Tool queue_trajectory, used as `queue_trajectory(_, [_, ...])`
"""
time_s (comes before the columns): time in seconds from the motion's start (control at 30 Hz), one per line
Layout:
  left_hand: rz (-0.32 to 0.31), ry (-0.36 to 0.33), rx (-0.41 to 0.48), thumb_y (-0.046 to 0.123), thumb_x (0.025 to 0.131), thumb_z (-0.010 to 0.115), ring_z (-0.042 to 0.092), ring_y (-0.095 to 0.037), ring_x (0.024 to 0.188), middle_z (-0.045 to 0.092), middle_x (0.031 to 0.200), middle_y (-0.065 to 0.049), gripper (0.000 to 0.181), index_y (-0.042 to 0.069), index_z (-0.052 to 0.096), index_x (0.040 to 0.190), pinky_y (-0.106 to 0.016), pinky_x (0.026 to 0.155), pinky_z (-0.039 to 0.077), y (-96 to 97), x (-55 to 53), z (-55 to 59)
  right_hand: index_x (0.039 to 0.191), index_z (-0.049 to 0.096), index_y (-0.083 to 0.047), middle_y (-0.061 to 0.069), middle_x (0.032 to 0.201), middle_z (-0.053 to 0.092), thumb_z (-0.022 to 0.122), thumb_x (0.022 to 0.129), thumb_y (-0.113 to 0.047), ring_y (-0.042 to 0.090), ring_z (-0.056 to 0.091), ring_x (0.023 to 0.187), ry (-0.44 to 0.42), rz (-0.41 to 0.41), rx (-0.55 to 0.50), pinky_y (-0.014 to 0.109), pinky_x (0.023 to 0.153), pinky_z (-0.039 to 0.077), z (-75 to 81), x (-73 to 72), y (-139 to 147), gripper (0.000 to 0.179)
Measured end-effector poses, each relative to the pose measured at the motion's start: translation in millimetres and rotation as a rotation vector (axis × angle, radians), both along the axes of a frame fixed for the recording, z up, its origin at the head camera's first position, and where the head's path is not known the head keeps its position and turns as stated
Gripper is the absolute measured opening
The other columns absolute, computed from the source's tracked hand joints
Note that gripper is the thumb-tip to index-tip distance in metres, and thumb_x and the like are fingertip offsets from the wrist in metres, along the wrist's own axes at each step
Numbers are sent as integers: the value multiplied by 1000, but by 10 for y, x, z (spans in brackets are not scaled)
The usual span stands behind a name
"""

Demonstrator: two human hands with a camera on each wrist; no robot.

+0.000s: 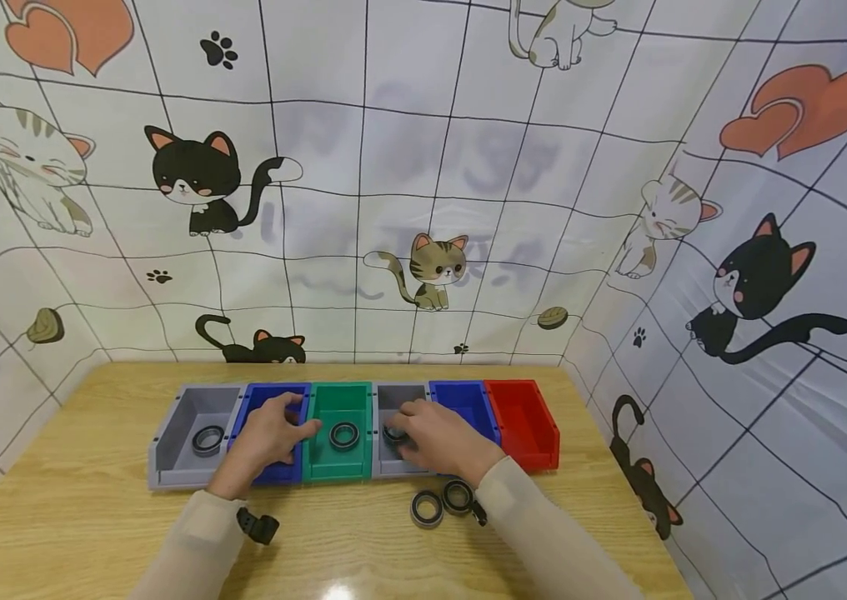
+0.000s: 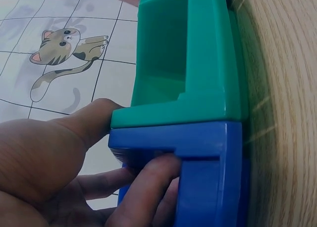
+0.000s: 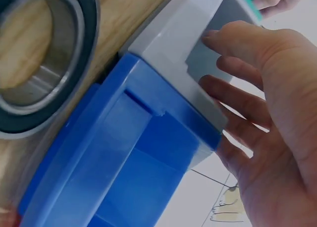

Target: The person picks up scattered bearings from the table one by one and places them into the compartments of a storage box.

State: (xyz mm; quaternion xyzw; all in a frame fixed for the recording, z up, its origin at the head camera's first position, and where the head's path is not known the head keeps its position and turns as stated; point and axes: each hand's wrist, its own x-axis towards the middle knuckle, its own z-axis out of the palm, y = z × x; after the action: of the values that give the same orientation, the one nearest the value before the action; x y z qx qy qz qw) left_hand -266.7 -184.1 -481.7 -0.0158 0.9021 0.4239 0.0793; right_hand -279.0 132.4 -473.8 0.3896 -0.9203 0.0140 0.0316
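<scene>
My right hand [image 1: 444, 435] reaches into the middle grey bin [image 1: 403, 390], its fingers curled at a ball bearing [image 1: 393, 434] that they partly cover. In the right wrist view the fingertips dip behind the grey wall, hiding that bearing. My left hand [image 1: 271, 433] is over the left blue bin [image 1: 278, 474]; in the left wrist view its thumb is at the rim beside the green bin [image 2: 210, 53] and its fingers reach inside the blue one. Flat in the green bin lies a bearing [image 1: 344, 435]; another bearing [image 1: 207, 440] lies in the left grey bin [image 1: 168, 450].
Two loose bearings, one left [image 1: 427, 509] and one right [image 1: 457, 496], lie on the wooden table [image 1: 348, 533] in front of the bins, close to my right wrist. A second blue bin [image 1: 464, 400] and a red bin [image 1: 521, 417] end the row. Cat-print sheeting [image 1: 341, 275] hangs behind and beside the table.
</scene>
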Motion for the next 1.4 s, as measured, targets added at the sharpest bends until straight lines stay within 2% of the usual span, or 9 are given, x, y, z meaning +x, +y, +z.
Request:
queue_trajectory(0.33, [-5, 1, 4, 27, 110, 82, 78, -19, 65, 70, 146, -36, 78, -7, 46, 171, -41, 70, 69, -18, 3, -11, 149, 79, -20, 2, 149, 76, 84, 110, -31, 19, 76, 135, -23, 61, -72, 36, 114, 66, 53, 400, 170, 41])
queue_trajectory(0.6, [-8, 8, -1, 26, 110, 82, 78, -19, 64, 71, 145, -35, 77, -7, 47, 171, -43, 72, 70, -14, -3, -9, 143, 81, -24, -4, 144, 78, 83, 110, -31, 14, 75, 129, -65, 148, -100, 32, 112, 66, -61, 607, 365, 34])
queue_trajectory(0.77, [-5, 3, -3, 26, 110, 82, 79, -19, 66, 70, 146, -36, 77, -6, 47, 171, -43, 71, 70, -7, -11, -10, 147, 79, -30, -7, 149, 76, 81, 111, -37, 14, 74, 134, -143, 133, -76, 35, 115, 65, -151, 675, 464, 37])
queue_trajectory(0.93, [-5, -8, 0, 26, 110, 81, 80, -20, 69, 70, 147, -36, 77, -6, 46, 171, -43, 71, 71, 2, -12, -6, 154, 73, -39, -9, 154, 73, 82, 108, -43, 16, 71, 139, -212, 89, -39, 41, 119, 64, -230, 711, 521, 47])
queue_trajectory(1.13, [-7, -8, -4, 26, 110, 81, 80, -20, 69, 70, 146, -36, 77, -6, 46, 171, -43, 71, 71, 7, -3, 11, 157, 71, -42, -8, 155, 74, 84, 107, -43, 17, 71, 138, -206, 88, -10, 43, 121, 62, -271, 719, 562, 52])
queue_trajectory(1.27, [-9, -3, -5, 26, 110, 81, 80, -20, 69, 69, 147, -37, 76, -6, 46, 171, -44, 71, 71, 9, -2, 16, 154, 74, -40, -8, 151, 75, 84, 108, -38, 15, 72, 136, -197, 100, -19, 42, 119, 63, -286, 712, 571, 48])
queue_trajectory(1.4, [-6, -9, -12, 26, 110, 81, 81, -21, 70, 69, 149, -38, 76, -6, 47, 171, -44, 72, 71, 9, 0, 7, 151, 76, -39, -8, 149, 76, 84, 108, -35, 13, 72, 133, -225, 95, -28, 40, 119, 63, -300, 708, 567, 44])
